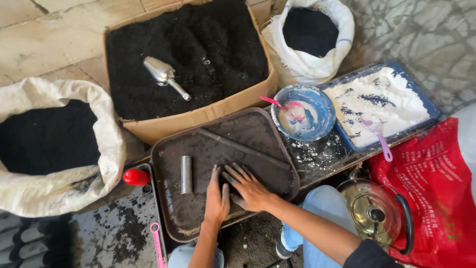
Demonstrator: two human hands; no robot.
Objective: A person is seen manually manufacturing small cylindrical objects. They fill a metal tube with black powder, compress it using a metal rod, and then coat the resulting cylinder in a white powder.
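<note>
Brown tray [168,149] dusted with black powder, both hands pressed on it.
Left hand [216,196] lies flat, fingers together; right hand [249,187] beside it, fingers spread wide, holding nothing. On the tray left of them stands a metal tube [186,174].

We see two bare forearms, no sleeves to the elbow | left hand [216,196] and right hand [251,188] smudged with dark powder | dark sleeve edge [369,255] on right upper arm | light blue jeans [325,203] | dark shoe [282,250]
</note>
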